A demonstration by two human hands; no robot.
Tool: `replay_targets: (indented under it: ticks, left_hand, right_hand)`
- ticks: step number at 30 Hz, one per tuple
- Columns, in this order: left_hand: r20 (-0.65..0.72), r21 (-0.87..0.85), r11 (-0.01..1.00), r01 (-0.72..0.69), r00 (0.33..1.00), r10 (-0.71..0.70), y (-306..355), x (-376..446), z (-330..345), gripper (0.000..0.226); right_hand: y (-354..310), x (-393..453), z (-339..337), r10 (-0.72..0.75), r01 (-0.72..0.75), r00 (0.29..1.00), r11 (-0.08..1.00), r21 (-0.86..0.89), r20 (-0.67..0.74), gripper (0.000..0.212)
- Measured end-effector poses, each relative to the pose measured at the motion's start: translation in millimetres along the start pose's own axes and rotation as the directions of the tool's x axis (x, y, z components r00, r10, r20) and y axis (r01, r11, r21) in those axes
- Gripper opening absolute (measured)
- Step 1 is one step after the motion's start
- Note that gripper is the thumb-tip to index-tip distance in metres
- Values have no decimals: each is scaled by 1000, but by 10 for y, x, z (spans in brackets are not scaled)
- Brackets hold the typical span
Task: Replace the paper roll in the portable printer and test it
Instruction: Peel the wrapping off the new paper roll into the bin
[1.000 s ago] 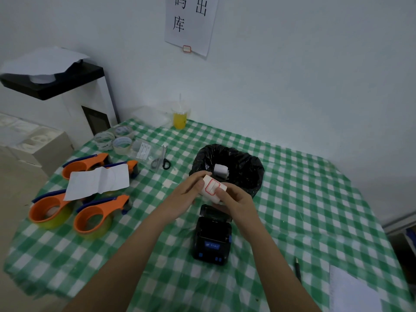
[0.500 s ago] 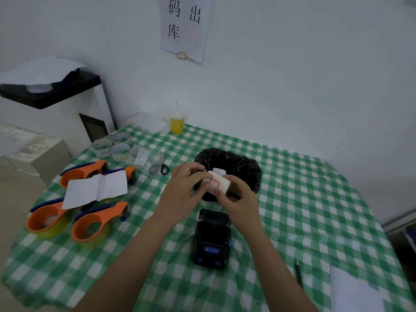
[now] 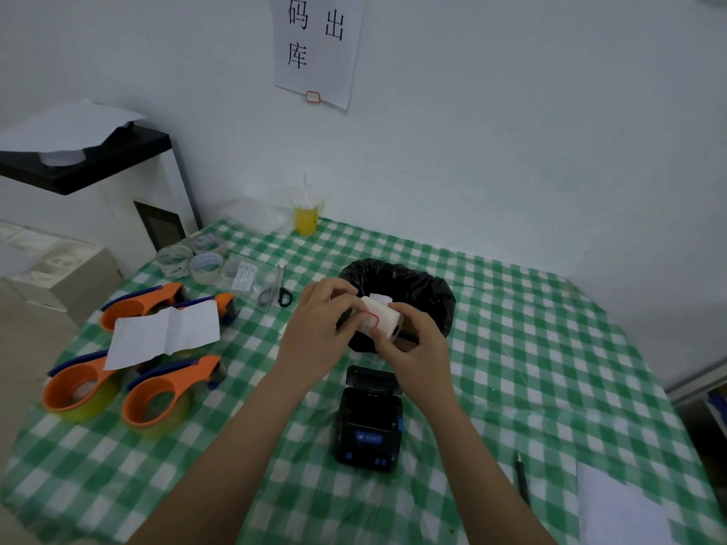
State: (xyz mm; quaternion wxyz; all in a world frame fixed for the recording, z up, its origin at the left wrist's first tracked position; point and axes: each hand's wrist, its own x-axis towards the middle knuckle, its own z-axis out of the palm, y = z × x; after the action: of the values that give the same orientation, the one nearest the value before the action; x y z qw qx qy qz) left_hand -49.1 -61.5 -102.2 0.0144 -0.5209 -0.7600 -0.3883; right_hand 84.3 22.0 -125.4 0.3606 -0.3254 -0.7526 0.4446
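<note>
A small white paper roll (image 3: 383, 318) with a red-edged sticker on its loose end is held in the air by both hands, over the near rim of a black bin bag (image 3: 425, 285). My left hand (image 3: 320, 332) pinches the sticker end with fingertips. My right hand (image 3: 415, 346) grips the roll from the right and below. The black portable printer (image 3: 369, 422) lies on the green checked tablecloth just below the hands, its lid flipped open toward the bin and its paper bay hidden from view. Another white roll shows just behind the held one, inside the bag.
Three orange tape dispensers (image 3: 153, 395) and a folded white sheet (image 3: 165, 334) lie at the left. Tape rolls (image 3: 204, 265), scissors (image 3: 275, 295) and a cup of yellow drink (image 3: 306, 219) sit further back. A pen (image 3: 522, 477) and white paper (image 3: 621, 509) lie at the near right.
Both hands have kept hold of the roll, fingers shifting around the red-edged sticker end. The head camera has tilted up slightly, so the table sits lower in view.
</note>
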Motion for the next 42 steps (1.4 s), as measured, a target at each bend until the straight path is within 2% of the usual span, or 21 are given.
replay_targets:
  ticks: [3,8,12,17,23,27,29,31,34,38,42]
  left_hand:
    - [-2,30,999,-39,999,39,19,1,4,28]
    - [2,4,999,-40,999,40,38,15,10,33]
    - [10,-9,999,-52,999,52,33,56,0,35]
    - [83,17,994,-109,991,108,22,90,-3,31]
    - [125,21,993,-116,986,112,73,93,22,33]
    - [139,-25,995,-94,986,96,60,91,40,13]
    - [143,-63,995,-77,986,85,36,92,35,9]
    - [171,-93,994,-63,982,79,24,88,13,17]
    - [221,-82,993,-81,970,98,16,84,-14,34]
    - [197,-89,994,-61,977,78,33,84,8,9]
    - [156,-91,995,-50,986,64,27,95,41,8]
  right_hand:
    - [27,5,2,45,-45,999,998,35,6,35]
    - [40,26,-3,95,-98,995,993,73,42,33]
    - [30,12,-11,82,-85,996,994,65,46,34]
    - [15,10,-18,27,-29,999,999,35,43,37]
    - [67,12,-2,59,-64,996,996,65,65,38]
    - [87,19,4,94,-103,991,990,96,94,44]
    - [90,26,-4,97,-107,990,989,105,99,41]
    - [98,23,-10,94,-105,990,988,113,104,37]
    - [101,13,-17,78,-90,991,990,107,109,43]
    - [72,1,-42,63,-75,992,991,113,108,32]
    - [22,2,-56,55,-70,994,986,151,98,22]
